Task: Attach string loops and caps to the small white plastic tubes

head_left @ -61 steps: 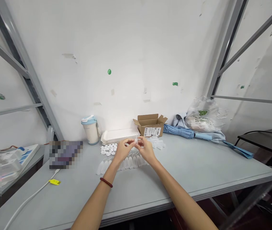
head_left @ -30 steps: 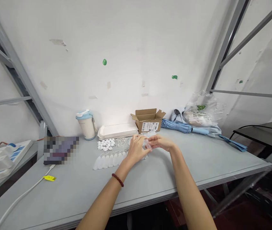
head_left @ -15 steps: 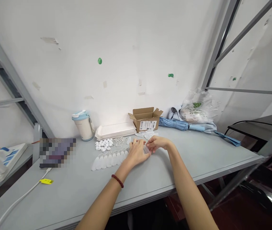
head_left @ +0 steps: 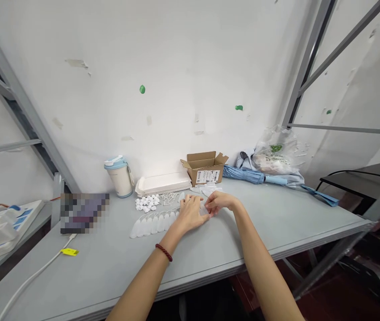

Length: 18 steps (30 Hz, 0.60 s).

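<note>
My left hand [head_left: 192, 214] rests low over the table, fingers curled and thumb stretched toward my right hand [head_left: 219, 203]. Between the two lies a small clear plastic bag [head_left: 204, 208], partly covered by fingers; both hands grip its edges. To the left runs a row of white, rounded tags [head_left: 154, 224] with string loops, its right end beneath my left hand. Behind them are a heap of small white pieces [head_left: 147, 203] and some loose white strings [head_left: 169, 198]. More clear plastic bags [head_left: 210, 189] lie just beyond my hands.
An open cardboard box [head_left: 205, 169] and stacked white trays [head_left: 163, 183] stand near the wall. A bottle [head_left: 119, 176] is at their left. A folded blue umbrella [head_left: 246, 174] and a plastic carrier bag [head_left: 275, 151] lie right. A white cable [head_left: 36, 274] crosses the left side.
The view has shifted slightly, so everything appears a little lower and further right. Both hands stay at the clear plastic bag with only small finger movements.
</note>
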Each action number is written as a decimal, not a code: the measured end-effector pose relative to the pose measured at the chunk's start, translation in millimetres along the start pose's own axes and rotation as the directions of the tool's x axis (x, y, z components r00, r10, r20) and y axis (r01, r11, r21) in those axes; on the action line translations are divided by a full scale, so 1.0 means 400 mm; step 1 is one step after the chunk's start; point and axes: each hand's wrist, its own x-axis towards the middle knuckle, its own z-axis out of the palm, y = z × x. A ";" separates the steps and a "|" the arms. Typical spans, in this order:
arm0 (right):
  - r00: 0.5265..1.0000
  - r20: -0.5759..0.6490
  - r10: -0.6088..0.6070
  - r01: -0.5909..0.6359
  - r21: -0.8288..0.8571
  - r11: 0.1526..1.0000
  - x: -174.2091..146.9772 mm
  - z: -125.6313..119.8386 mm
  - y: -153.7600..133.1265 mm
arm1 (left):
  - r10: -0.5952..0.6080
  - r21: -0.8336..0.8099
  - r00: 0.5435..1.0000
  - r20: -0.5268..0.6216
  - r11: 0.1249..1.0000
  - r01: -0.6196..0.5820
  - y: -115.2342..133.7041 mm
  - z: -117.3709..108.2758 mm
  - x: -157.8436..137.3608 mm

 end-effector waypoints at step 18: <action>0.694 -0.556 -0.458 0.130 -0.528 0.839 0.075 0.057 -0.020 | 0.060 0.118 0.796 -0.603 0.993 0.014 -0.096 -0.172 -0.012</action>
